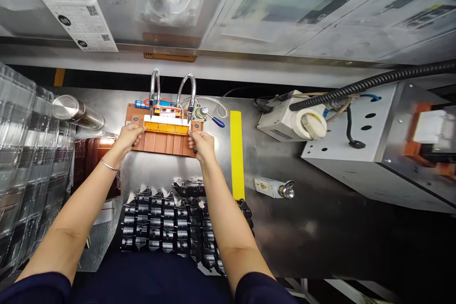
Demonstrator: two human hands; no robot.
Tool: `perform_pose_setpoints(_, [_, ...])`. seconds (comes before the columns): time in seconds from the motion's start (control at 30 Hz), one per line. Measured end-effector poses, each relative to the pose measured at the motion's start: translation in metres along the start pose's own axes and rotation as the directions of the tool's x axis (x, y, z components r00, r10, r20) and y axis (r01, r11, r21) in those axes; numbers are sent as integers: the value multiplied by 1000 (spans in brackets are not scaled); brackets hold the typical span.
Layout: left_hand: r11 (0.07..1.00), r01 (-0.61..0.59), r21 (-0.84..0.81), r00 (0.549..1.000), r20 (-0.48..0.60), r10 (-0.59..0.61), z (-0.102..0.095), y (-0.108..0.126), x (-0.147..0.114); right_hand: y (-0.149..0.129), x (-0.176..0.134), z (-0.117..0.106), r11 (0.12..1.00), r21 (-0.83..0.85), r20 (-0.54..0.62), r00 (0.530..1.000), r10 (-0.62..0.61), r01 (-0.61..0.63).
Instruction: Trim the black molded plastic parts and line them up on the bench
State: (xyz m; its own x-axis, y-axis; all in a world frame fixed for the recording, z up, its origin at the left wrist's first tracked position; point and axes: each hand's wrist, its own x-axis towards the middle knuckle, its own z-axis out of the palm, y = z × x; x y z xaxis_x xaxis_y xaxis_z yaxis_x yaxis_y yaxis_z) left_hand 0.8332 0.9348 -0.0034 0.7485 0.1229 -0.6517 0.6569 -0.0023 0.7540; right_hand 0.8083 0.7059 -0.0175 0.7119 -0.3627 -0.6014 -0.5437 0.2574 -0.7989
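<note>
Between my hands is an orange strip point(166, 128) with rows of small dark marks, held at its two ends. My left hand point(131, 136) pinches the left end, and my right hand point(201, 144) pinches the right end. The strip lies along the front of a white block point(167, 120) on a copper-coloured fixture point(162, 145). Two bendable metal tubes point(190, 84) arch over the fixture from behind. A blue-handled toggle clamp point(215, 119) sits at its right side. My fingertips hide the strip's very ends.
Many black moulded parts point(164, 223) lie in rows near my body. Stacked clear plastic trays point(24, 161) and a steel flask point(76, 111) stand left. A yellow tape strip point(236, 152), a small labelled box point(267, 187) and a grey machine point(342, 152) are right.
</note>
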Motion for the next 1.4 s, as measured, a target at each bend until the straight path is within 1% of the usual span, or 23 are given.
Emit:
perform_pose_setpoints(0.27, [1000,13,25,1000,-7,-13,0,-1,3,5,4,1,999,-34,-13,1000,-20,20])
perform_pose_setpoints(0.4, [996,55,68,997,45,-58,-9,6,6,5,9,-8,991,-130,32,999,2,2])
perform_pose_setpoints(0.5, [993,79,82,986,139,-90,-26,9,3,6,-6,-33,902,-389,168,977,-130,187])
perform_pose_setpoints(0.53, [995,70,77,983,161,-82,-33,8,0,8,-17,-44,801,-516,279,944,-178,304])
perform_pose_setpoints(0.57, [997,51,66,984,169,-61,-40,6,-4,12,-30,-55,645,-635,411,893,-184,425])
perform_pose_setpoints(0.6, [998,25,50,986,163,-33,-46,2,-9,16,-44,-65,439,-728,534,837,-117,526])
perform_pose_setpoints(0.63, [999,-1,33,990,143,-3,-51,-2,-14,21,-59,-75,214,-781,600,800,-6,587])
perform_pose_setpoints(0.7, [999,-37,5,996,81,36,-57,-13,-27,32,-83,-87,-167,-765,595,782,183,622])
perform_pose_setpoints(0.73, [999,-47,-3,997,60,47,-58,-18,-34,37,-92,-91,-280,-726,583,779,231,627])
perform_pose_setpoints(0.8, [998,-54,-14,998,38,55,-55,-28,-51,40,-99,-95,-350,-664,611,749,256,661])
perform_pose_setpoints(0.87, [996,-94,-7,995,29,95,-49,-34,-70,36,-97,-95,-256,-677,668,722,180,690])
perform_pose_setpoints(0.9, [988,-154,23,988,13,154,-46,-37,-81,33,-95,-93,-153,-715,677,730,89,682])
perform_pose_setpoints(0.93, [965,-248,84,968,-11,250,-41,-39,-92,29,-93,-88,-3,-758,652,758,-38,652])
perform_pose_setpoints(0.97, [912,-369,179,924,-30,380,-36,-41,-102,27,-92,-81,200,-773,581,798,-161,603])
perform_pose_setpoints(1.0, [816,-496,297,851,-19,525,-30,-43,-111,26,-92,-70,441,-728,473,850,-233,525])
perform_pose_setpoints(1.03, [678,-605,418,756,34,654,-24,-45,-118,28,-93,-57,676,-610,360,905,-229,414])
perform_pose_setpoints(1.07, [520,-676,522,661,118,741,-17,-47,-123,31,-94,-41,863,-431,273,949,-156,266])
perform_pose_setpoints(1.1, [364,-710,603,584,217,782,-10,-49,-125,36,-96,-24,970,-225,245,969,-34,91])
perform_pose_setpoints(1.13, [225,-715,662,537,313,783,-4,-51,-123,41,-97,-6,998,-31,257,964,62,-55])
perform_pose_setpoints(1.17, [112,-696,710,517,387,764,2,-52,-118,46,-97,10,978,124,274,953,127,-166])
perform_pose_setpoints(1.23, [-47,-629,776,521,466,715,9,-53,-100,52,-95,37,920,291,288,941,177,-262])
perform_pose_setpoints(1.3, [-146,-593,792,519,514,683,11,-51,-77,51,-89,48,901,313,303,931,204,-299])
perform_pose_setpoints(1.4, [-242,-610,754,474,593,651,10,-43,-48,38,-79,37,913,139,407,862,301,-384])
